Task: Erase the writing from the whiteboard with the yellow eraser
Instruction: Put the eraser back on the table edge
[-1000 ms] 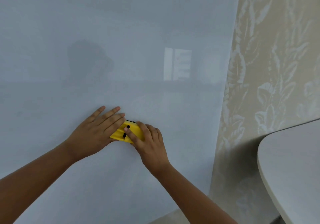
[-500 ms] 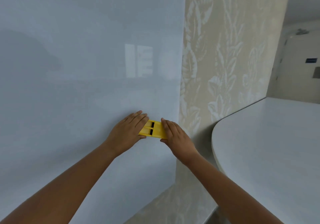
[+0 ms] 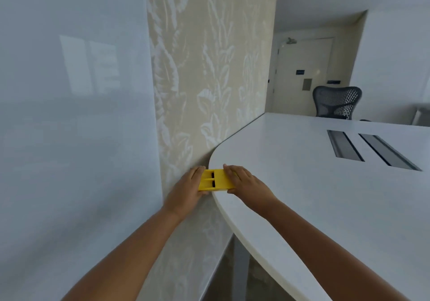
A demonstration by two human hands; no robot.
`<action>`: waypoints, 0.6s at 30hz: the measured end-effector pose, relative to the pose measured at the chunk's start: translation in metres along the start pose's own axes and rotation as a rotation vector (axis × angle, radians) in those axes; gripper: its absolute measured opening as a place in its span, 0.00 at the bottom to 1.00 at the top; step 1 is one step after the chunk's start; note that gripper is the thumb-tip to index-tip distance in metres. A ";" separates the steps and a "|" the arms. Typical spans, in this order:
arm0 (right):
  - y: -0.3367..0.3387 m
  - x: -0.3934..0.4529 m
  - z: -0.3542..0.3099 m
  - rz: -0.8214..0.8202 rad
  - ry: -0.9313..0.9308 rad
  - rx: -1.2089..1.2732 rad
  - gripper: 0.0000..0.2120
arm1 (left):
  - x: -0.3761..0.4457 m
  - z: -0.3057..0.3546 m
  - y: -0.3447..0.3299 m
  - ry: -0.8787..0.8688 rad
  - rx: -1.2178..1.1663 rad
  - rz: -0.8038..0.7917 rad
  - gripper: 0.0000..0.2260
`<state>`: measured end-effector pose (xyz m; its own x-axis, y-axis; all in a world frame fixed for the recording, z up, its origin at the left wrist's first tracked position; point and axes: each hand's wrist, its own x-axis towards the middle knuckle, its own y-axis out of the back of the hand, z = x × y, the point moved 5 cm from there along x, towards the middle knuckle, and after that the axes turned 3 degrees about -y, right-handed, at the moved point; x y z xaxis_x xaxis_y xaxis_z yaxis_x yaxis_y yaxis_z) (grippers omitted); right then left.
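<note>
The yellow plastic eraser (image 3: 215,182), a flat rectangular block with two dark slots in its top, sat just below the middle of the frame, at the rounded near corner of the pale grey counter (image 3: 302,184). Its right part lay over the counter's edge; whether it rested on the surface or hovered just above it could not be told. The left hand (image 3: 186,191) held the eraser's left end, its grip pressed together on that end, fingers along the far side and thumb under the near corner. The right hand (image 3: 244,182) lay over the eraser's right end, fingers bent down across it and thumb at the near edge, its grip likewise pinching the block. Both bare forearms reached in from the bottom of the frame.

The glossy white whiteboard (image 3: 69,126) filled the left third of the frame, well apart from the eraser, and showed only a faint window reflection and no writing in the visible part. Between the board and the counter ran a strip of beige wallpaper with a pale leaf pattern (image 3: 204,68). Two dark rectangular cable slots (image 3: 372,149) lay in the counter at right, and a dark mesh office chair (image 3: 336,101) stood behind it, before a pale door (image 3: 302,75) at upper right.
</note>
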<state>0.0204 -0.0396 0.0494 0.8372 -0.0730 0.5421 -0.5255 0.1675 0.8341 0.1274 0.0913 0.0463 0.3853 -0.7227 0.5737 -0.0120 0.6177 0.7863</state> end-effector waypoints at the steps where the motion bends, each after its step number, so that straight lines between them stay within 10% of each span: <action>1: -0.004 -0.009 0.011 -0.046 -0.025 -0.009 0.33 | 0.001 0.007 -0.014 0.004 -0.028 -0.022 0.29; 18: -0.032 -0.077 0.085 -0.500 -0.252 0.100 0.29 | -0.005 0.062 -0.118 0.180 -0.285 -0.285 0.29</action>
<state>-0.0407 -0.1232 -0.0105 0.9322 -0.3538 0.0760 -0.0964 -0.0404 0.9945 0.0701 0.0030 -0.0353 0.4918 -0.8265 0.2739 0.3629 0.4806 0.7983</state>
